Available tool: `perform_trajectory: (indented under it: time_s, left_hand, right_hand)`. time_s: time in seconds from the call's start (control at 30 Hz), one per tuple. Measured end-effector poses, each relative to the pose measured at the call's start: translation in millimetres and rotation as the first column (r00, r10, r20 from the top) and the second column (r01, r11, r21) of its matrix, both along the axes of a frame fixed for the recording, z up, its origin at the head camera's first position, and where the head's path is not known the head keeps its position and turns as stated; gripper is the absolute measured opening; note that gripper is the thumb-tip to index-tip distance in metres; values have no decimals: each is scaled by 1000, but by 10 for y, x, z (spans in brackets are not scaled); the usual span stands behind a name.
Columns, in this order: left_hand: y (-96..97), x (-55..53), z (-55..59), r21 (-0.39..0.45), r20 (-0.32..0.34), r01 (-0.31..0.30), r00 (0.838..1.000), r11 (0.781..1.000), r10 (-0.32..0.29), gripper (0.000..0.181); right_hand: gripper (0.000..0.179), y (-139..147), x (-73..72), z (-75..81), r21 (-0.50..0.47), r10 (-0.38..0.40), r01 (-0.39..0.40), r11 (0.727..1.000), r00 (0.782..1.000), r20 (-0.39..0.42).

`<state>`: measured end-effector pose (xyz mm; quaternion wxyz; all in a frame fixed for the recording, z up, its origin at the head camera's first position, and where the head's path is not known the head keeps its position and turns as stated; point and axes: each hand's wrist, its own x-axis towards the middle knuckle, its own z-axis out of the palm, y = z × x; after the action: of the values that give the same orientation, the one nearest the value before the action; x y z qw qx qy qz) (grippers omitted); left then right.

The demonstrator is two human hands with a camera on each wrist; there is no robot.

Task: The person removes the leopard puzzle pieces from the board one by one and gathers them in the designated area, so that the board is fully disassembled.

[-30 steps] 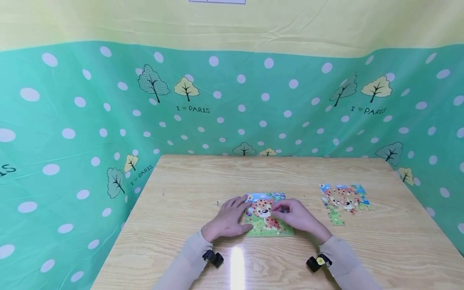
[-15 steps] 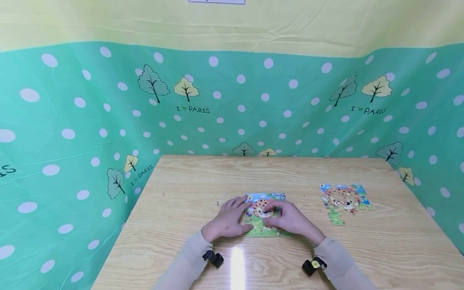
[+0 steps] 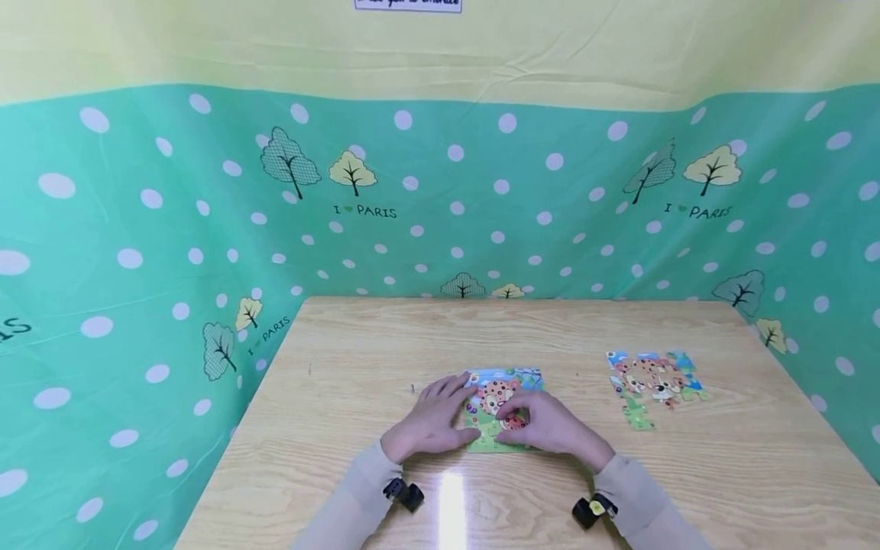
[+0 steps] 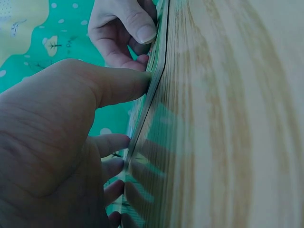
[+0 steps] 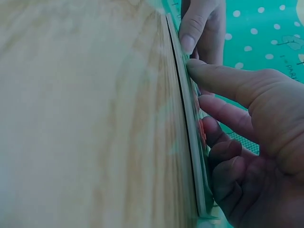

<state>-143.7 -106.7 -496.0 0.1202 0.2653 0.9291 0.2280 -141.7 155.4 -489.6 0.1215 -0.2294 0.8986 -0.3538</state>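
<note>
A square jigsaw board [image 3: 483, 443], printed with a spotted cub on green grass under blue sky, lies flat mid-table. My left hand [image 3: 431, 418] rests at its left side, fingers spread; in the left wrist view the thumb [image 4: 126, 85] touches the board's near edge. Bent over the lower middle of the picture is my right hand [image 3: 546, 422], hiding part of the cub. In the right wrist view its thumb [image 5: 221, 78] and index finger [image 5: 228, 114] stand apart with tips at the board's surface. I cannot tell whether a piece is between them.
Several jigsaw pieces [image 3: 646, 380] lie to the right of the board, partly joined into a cub's face. All of this is on a wooden table [image 3: 371, 336]. Behind it hangs a green dotted curtain [image 3: 457, 153].
My right hand has moved a little left and toward the near side over the picture, its thumb and index now wider apart. My left hand stays put.
</note>
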Motion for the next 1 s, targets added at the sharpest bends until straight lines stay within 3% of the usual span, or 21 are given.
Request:
perform_trajectory:
  time_s: [0.33,0.83,1.0]
  left_hand:
    - [-3,3,-34,19,-23,9,1000,1000,-8,83]
    - [-6,1,11,13,-14,9,1000,1000,-9,83]
    - [-12,-20,-60,25,-22,12,1000,1000,-11,84]
  right_hand:
    - [40,19,49,19,32,35,-34,999,999,-28]
    - [34,-28,107,66,26,-16,15,1000,1000,11]
    - [34,-27,109,75,31,-22,22,999,1000,7]
